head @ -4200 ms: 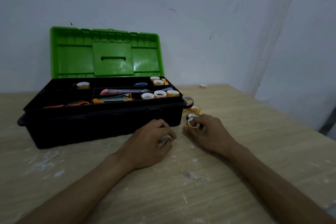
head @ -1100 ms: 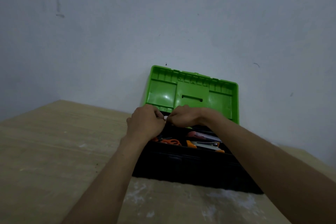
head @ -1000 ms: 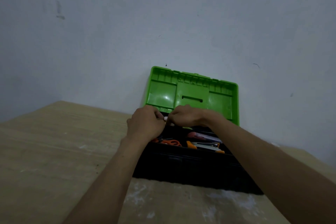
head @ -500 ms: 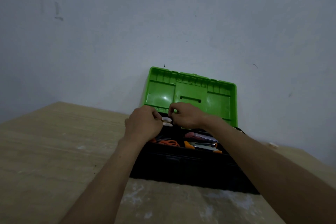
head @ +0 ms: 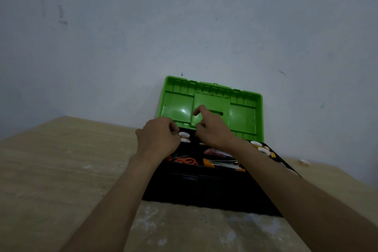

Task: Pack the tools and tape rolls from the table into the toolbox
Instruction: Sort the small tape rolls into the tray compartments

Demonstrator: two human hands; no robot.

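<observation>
The left hand is over the toolbox, fingers curled against two white rolls in a back compartment; whether it grips them I cannot tell. The right hand, just beside it, is loose and holds nothing, forefinger crooked up before the green lid. Orange scissors lie under the left hand, and a metal tool under the right wrist. More rolls sit right of that wrist. One roll lies on the worktop, well beyond the right arm.
</observation>
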